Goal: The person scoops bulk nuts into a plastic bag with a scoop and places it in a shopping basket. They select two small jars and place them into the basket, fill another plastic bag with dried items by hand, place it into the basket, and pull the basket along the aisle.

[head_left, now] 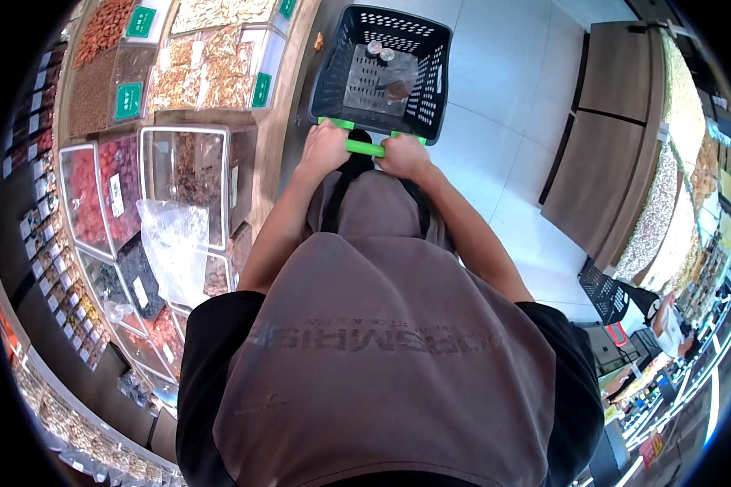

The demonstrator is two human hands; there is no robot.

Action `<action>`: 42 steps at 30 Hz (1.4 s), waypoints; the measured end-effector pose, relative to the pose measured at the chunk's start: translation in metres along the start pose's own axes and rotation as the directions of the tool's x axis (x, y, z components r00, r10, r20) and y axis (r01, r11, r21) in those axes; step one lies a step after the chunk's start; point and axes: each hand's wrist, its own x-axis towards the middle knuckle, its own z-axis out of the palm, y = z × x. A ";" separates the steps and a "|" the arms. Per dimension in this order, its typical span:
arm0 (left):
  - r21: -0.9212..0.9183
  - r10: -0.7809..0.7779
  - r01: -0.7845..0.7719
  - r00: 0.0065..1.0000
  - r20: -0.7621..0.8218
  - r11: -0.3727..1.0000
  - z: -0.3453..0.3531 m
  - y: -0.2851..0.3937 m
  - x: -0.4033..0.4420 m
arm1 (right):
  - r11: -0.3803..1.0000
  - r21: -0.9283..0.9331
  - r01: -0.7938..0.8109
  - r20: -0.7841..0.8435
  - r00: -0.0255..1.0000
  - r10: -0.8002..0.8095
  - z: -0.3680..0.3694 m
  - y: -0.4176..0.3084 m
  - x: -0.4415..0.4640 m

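Pale floor tiles [495, 89] stretch right of the grips. Left grip [326, 147] and right grip [406, 156] are both closed around the green handle [365, 148]; the black basket [433, 85] is just ahead, food bins [183, 174] to their left.

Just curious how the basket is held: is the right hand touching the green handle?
Touching: the head view shows the right hand closed around the green handle.
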 end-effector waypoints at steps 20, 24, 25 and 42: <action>-0.592 -0.068 0.230 0.956 0.284 0.772 -0.046 -0.017 0.061 | 0.967 0.252 -0.032 0.279 0.959 -0.041 -0.007 0.123 0.111; -0.595 -0.262 0.363 0.932 0.252 0.718 -0.005 -0.013 0.133 | 0.978 0.194 -0.074 0.293 0.956 0.014 0.020 0.209 0.201; -0.590 -0.310 0.384 0.923 0.227 0.711 0.014 -0.016 0.153 | 0.975 0.203 -0.086 0.240 0.970 0.036 0.029 0.230 0.225; -0.722 -0.509 0.675 0.680 0.529 0.152 0.359 -0.028 0.360 | 0.968 -0.250 -0.038 0.535 0.827 0.171 0.195 0.440 0.473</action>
